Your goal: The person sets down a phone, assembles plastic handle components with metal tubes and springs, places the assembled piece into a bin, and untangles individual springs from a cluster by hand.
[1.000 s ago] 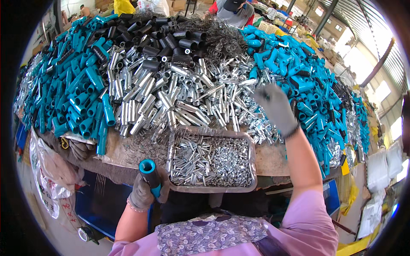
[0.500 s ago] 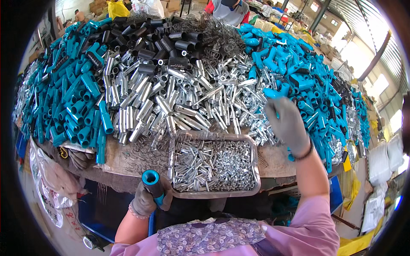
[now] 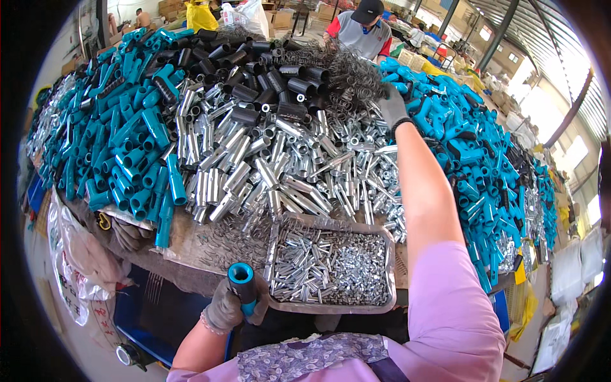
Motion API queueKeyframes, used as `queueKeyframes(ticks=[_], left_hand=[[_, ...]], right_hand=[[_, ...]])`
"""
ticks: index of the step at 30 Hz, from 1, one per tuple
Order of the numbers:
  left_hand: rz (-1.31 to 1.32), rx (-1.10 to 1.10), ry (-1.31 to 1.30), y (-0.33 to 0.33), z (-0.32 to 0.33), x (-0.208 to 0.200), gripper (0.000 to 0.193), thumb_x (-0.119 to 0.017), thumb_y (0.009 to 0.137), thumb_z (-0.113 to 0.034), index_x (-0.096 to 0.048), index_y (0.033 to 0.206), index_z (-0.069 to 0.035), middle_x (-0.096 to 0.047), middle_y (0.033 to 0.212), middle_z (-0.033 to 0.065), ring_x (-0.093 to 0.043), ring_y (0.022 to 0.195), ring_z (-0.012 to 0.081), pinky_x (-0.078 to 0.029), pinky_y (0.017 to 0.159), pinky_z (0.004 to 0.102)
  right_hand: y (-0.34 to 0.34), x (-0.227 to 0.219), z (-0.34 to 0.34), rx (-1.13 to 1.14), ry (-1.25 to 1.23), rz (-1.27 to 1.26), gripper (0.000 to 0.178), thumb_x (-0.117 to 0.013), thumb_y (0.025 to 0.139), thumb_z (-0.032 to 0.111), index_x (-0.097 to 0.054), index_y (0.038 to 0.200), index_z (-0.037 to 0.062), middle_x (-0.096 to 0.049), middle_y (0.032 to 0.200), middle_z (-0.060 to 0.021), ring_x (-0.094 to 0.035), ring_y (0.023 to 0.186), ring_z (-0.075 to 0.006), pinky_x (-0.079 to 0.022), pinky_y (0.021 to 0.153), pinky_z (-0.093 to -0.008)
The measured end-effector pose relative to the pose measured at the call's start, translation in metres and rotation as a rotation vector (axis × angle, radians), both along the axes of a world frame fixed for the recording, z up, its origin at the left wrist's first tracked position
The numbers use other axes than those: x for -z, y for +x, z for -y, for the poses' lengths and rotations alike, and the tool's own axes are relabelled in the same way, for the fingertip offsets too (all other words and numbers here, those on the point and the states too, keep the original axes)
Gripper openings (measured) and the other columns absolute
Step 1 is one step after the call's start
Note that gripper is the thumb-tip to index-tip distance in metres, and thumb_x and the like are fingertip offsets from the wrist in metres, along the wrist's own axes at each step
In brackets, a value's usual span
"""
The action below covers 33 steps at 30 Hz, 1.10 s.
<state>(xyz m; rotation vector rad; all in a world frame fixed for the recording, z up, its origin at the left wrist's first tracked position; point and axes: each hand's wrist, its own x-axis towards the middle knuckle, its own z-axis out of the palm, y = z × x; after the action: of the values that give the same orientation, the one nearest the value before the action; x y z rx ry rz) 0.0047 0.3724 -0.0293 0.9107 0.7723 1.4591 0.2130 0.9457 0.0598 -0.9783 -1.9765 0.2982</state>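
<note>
My left hand [image 3: 223,308], in a grey glove, is closed round a teal-and-black tool handle [image 3: 242,288] held upright in front of the metal tray, its round open end facing up. My gloved right hand [image 3: 391,109] is stretched far out at the edge of the pile of dark coil springs [image 3: 337,71], beside the teal handle housings [image 3: 439,111]. Its fingertips are hidden, so I cannot see whether they hold anything. Silvery metal tubes [image 3: 238,169] lie heaped between the hands.
The metal tray [image 3: 331,309] carries small pins and short cylindrical parts at the bench's near edge. More teal housings [image 3: 114,140] are piled on the left, with black sleeves [image 3: 245,92] towards the back. A person [image 3: 361,35] in a black cap is across the heap.
My right hand has moved away from me and to the left, from above the teal housings to the springs. The left hand still holds the handle. The whole view has shifted slightly.
</note>
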Motion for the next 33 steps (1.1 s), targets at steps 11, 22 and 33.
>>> queueKeyframes(ticks=[11, 22, 33], left_hand=[[0.053, -0.024, 0.019, 0.000, 0.008, 0.007, 0.083, -0.065, 0.073, -0.079, -0.060, 0.108, -0.003, -0.062, 0.064, 0.0056, -0.055, 0.046, 0.0124, -0.039, 0.041, 0.0238], [0.003, 0.011, 0.029, -0.002, 0.005, 0.005, 0.086, -0.062, 0.075, -0.080, -0.059, 0.109, -0.001, -0.063, 0.065, 0.0051, -0.056, 0.049, 0.0115, -0.040, 0.045, 0.0230], [0.027, 0.006, -0.016, -0.001, 0.012, 0.003, 0.088, -0.063, 0.072, -0.079, -0.059, 0.114, -0.001, -0.064, 0.071, 0.0053, -0.056, 0.052, 0.0120, -0.040, 0.046, 0.0243]], right_hand=[[-0.049, -0.064, 0.213, -0.189, 0.122, 0.496, 0.038, -0.050, 0.092, 0.005, -0.059, 0.129, 0.0044, -0.065, 0.115, -0.0190, -0.061, 0.108, -0.0317, -0.048, 0.098, -0.0379], [-0.016, -0.083, 0.220, -0.040, -0.050, 0.320, 0.054, -0.070, 0.085, 0.041, -0.060, 0.119, 0.0004, -0.064, 0.115, -0.0233, -0.063, 0.110, -0.0337, -0.049, 0.095, -0.0397], [-0.133, -0.122, 0.076, -0.011, -0.150, 1.112, 0.106, -0.081, 0.068, 0.051, -0.031, 0.155, 0.0153, -0.053, 0.143, -0.0191, -0.056, 0.125, -0.0335, -0.044, 0.105, -0.0420]])
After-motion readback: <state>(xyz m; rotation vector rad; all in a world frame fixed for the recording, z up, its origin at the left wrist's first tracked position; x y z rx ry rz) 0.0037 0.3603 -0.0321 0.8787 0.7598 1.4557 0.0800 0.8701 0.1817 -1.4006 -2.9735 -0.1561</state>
